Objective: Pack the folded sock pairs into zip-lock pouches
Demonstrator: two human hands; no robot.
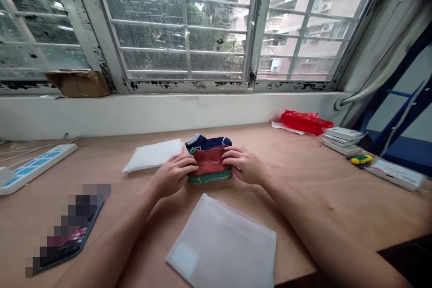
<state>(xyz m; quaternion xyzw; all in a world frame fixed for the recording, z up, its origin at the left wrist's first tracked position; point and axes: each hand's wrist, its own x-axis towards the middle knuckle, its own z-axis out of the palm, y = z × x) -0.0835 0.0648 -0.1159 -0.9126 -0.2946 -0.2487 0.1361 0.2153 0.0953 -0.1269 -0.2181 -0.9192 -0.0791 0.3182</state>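
Observation:
A small stack of socks lies mid-table, with a rust-red sock on top of a green sock. Just behind them shows a navy sock with white trim. My left hand grips the left end of the red sock, its thumb hidden. At the right end, the fingers of my right hand are closed on the same sock. Nearer to me lies a frosted, translucent zip bag, flat on the table.
White flat packets lie left of the socks. A phone, partly pixelated, and a power strip are farther left. To the right are a red plastic bag, stacked small boxes and a yellow-green tool. A window wall bounds the back.

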